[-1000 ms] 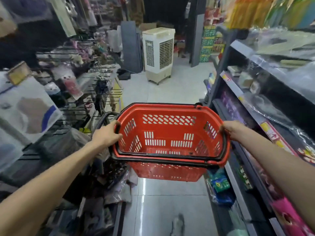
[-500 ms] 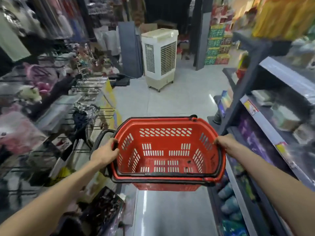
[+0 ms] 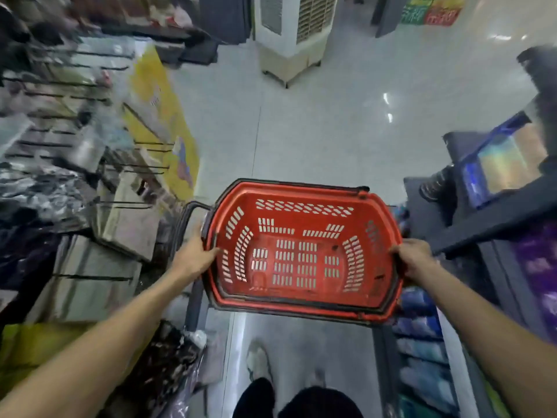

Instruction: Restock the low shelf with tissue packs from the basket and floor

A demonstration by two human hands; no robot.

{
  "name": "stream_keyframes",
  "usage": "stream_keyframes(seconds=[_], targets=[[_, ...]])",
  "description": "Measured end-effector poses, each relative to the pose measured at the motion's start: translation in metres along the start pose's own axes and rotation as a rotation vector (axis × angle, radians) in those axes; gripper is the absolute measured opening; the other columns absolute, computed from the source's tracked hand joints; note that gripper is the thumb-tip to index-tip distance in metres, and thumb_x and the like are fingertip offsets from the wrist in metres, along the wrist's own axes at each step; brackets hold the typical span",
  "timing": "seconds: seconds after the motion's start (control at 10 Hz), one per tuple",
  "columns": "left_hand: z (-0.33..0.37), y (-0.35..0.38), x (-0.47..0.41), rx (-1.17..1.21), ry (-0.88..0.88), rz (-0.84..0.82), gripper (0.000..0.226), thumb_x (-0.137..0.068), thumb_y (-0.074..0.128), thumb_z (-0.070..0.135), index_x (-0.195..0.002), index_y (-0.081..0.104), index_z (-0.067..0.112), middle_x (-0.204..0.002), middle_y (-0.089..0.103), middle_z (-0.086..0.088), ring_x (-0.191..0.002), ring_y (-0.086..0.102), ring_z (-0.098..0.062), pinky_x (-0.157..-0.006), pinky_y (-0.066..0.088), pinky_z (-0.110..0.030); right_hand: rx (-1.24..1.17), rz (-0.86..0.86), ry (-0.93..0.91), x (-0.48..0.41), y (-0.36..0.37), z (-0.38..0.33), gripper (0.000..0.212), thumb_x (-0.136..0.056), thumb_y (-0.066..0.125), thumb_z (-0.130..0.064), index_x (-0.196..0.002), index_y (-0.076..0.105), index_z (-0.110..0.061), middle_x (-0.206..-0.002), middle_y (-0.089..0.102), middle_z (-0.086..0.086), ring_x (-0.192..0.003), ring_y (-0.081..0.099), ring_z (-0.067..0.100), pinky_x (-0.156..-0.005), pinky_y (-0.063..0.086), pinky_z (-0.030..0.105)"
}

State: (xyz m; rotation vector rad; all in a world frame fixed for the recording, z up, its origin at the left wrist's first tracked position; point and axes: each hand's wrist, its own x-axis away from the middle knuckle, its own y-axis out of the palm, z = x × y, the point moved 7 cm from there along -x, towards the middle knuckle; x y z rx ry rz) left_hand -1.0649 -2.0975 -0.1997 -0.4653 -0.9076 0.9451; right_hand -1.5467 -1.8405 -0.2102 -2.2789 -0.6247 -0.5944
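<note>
The empty basket (image 3: 304,206) looks light and stiff, well held with left hand (image 3: 193,260) and right hand (image 3: 414,260) fingers clamped over its end rims.

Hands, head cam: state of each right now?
Left hand: closed, gripping the left rim of the red basket.
Right hand: closed, gripping the basket's right rim.

Red-and-black slotted basket (image 3: 301,206), pale grey floor (image 3: 301,131), cream cooler (image 3: 289,40), blue packs (image 3: 419,303).
</note>
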Motion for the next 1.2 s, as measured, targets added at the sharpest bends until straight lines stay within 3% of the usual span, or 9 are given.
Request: stream_keyframes(seconds=[0.1, 0.2, 0.3, 0.4, 0.6, 0.8, 0.9, 1.1, 1.2], targets=[[-0.025, 0.051, -0.058, 0.034, -0.131, 0.005, 0.066, -0.087, 0.077, 0.041, -0.139, 0.048, 0.012, -0.133, 0.065, -0.017, -0.120, 0.064, -0.040, -0.098, 0.050, -0.046, -0.050, 0.011, 0.067, -0.055, 0.050, 0.020, 0.031, -0.082, 0.060, 0.015, -0.105, 0.073, 0.000, -0.061, 0.070, 0.003, -0.039, 0.058, 0.008, -0.040, 0.052, 0.019], [-0.057, 0.105, -0.114, 0.092, -0.218, 0.024, 0.060, -0.086, 0.079, 0.033, -0.136, 0.054, 0.011, -0.130, 0.067, -0.018, -0.118, 0.065, -0.039, -0.100, 0.050, -0.045, -0.093, 0.022, 0.083, -0.113, 0.101, 0.044, 0.032, -0.086, 0.062, 0.013, -0.114, 0.068, 0.000, -0.083, 0.071, 0.014, -0.044, 0.056, 0.007, -0.033, 0.043, 0.012], [-0.092, 0.161, -0.167, 0.190, -0.350, 0.057, 0.052, -0.084, 0.083, 0.019, -0.130, 0.062, 0.007, -0.122, 0.070, -0.017, -0.110, 0.068, -0.035, -0.100, 0.054, -0.047, -0.150, -0.021, 0.151, -0.191, 0.149, 0.080, 0.040, -0.078, 0.057, 0.017, -0.112, 0.067, -0.002, -0.075, 0.071, 0.012, -0.049, 0.065, 0.007, -0.037, 0.049, 0.019], [-0.122, 0.210, -0.213, 0.260, -0.452, 0.078, 0.054, -0.082, 0.083, 0.005, -0.131, 0.063, 0.000, -0.122, 0.071, -0.017, -0.109, 0.069, -0.031, -0.099, 0.054, -0.040, -0.223, -0.061, 0.292, -0.250, 0.191, 0.124, 0.043, -0.071, 0.058, 0.013, -0.112, 0.066, 0.004, -0.094, 0.073, 0.023, -0.071, 0.073, 0.030, -0.047, 0.060, 0.040], [-0.163, 0.279, -0.261, 0.316, -0.540, 0.076, 0.055, -0.082, 0.081, -0.001, -0.133, 0.060, 0.003, -0.127, 0.069, -0.014, -0.107, 0.068, -0.030, -0.101, 0.056, -0.046, -0.163, -0.027, 0.366, -0.296, 0.234, 0.164, 0.024, -0.093, 0.045, 0.010, -0.088, 0.066, -0.001, -0.078, 0.067, 0.007, -0.059, 0.063, 0.015, -0.037, 0.045, 0.018], [-0.170, 0.299, -0.284, 0.279, -0.469, 0.002, 0.043, -0.093, 0.073, 0.005, -0.133, 0.059, 0.010, -0.128, 0.069, -0.015, -0.113, 0.068, -0.032, -0.103, 0.055, -0.052, -0.116, -0.037, 0.392, -0.315, 0.249, 0.185, 0.035, -0.080, 0.044, 0.014, -0.091, 0.068, -0.008, -0.072, 0.067, 0.004, -0.064, 0.061, 0.016, -0.041, 0.048, 0.018], [-0.165, 0.300, -0.288, 0.254, -0.431, -0.038, 0.041, -0.092, 0.071, 0.002, -0.131, 0.058, 0.007, -0.123, 0.068, -0.014, -0.110, 0.067, -0.031, -0.102, 0.054, -0.050, -0.040, -0.043, 0.396, -0.317, 0.249, 0.189, 0.034, -0.073, 0.042, 0.012, -0.066, 0.061, -0.015, -0.055, 0.061, -0.002, -0.064, 0.059, 0.017, -0.042, 0.047, 0.018], [-0.153, 0.289, -0.280, 0.258, -0.433, -0.179, 0.048, -0.091, 0.070, -0.004, -0.136, 0.055, 0.002, -0.114, 0.064, -0.007, -0.102, 0.067, -0.024, -0.088, 0.053, -0.034, 0.009, -0.134, 0.369, -0.309, 0.245, 0.177, 0.049, -0.071, 0.045, 0.012, -0.102, 0.076, -0.011, -0.088, 0.072, 0.005, -0.093, 0.067, 0.026, -0.078, 0.057, 0.036], [-0.136, 0.278, -0.271, 0.246, -0.424, -0.233, 0.043, -0.093, 0.069, 0.002, -0.135, 0.058, 0.001, -0.111, 0.068, -0.008, -0.086, 0.068, -0.014, -0.082, 0.057, -0.031, 0.041, -0.128, 0.311, -0.296, 0.237, 0.159, 0.060, -0.086, 0.046, 0.012, -0.139, 0.060, -0.011, -0.118, 0.064, 0.009, -0.104, 0.062, 0.026, -0.095, 0.054, 0.040]])
